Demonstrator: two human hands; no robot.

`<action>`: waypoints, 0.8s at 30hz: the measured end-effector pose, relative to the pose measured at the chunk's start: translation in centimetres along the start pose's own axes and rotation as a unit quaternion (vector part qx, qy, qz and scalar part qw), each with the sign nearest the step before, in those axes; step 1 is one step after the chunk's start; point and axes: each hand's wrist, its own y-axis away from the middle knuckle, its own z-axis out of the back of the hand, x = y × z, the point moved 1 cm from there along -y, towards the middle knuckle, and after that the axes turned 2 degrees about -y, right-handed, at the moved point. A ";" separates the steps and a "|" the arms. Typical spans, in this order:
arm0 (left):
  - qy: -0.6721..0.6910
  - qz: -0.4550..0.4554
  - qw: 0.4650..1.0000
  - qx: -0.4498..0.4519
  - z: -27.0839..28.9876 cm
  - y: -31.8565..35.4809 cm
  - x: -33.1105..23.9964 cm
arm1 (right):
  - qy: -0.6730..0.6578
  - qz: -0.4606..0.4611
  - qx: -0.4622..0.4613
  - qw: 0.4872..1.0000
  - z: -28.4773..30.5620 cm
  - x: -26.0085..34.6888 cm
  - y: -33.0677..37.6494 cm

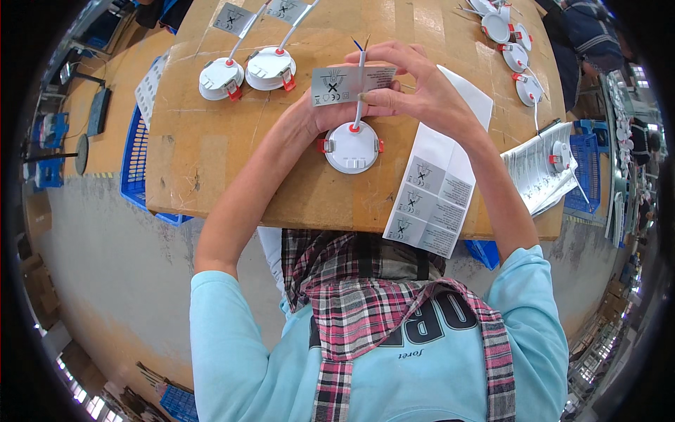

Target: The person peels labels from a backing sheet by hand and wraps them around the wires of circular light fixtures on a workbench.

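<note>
A white round downlight (351, 150) with red-tipped spring clips lies on the cardboard-covered table in front of me. Its white cable (357, 116) rises from a red grommet to bare wire ends. A silver-grey printed label (330, 87) is wrapped on this cable and sticks out flat to both sides. My right hand (432, 88) pinches the label's right part, thumb in front by the cable and fingers behind. Behind the label's lower left edge is my left hand (322, 118), its fingers mostly hidden. Beside my right forearm lies a label sheet (439, 179) with several labels left on it.
Two labelled downlights (271, 69) stand at the far left. Several more downlights (515, 58) line the far right edge. A stack of printed sheets (538, 169) carries a small downlight (560, 156). Blue crates (133, 155) flank the table (190, 155). Another person's sleeve (587, 32) shows at upper right.
</note>
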 end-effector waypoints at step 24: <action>-0.361 -0.124 0.880 -0.282 -3.2 3.8 -2.0 | -0.285 -0.061 -0.124 0.949 -0.8 -1.4 0.4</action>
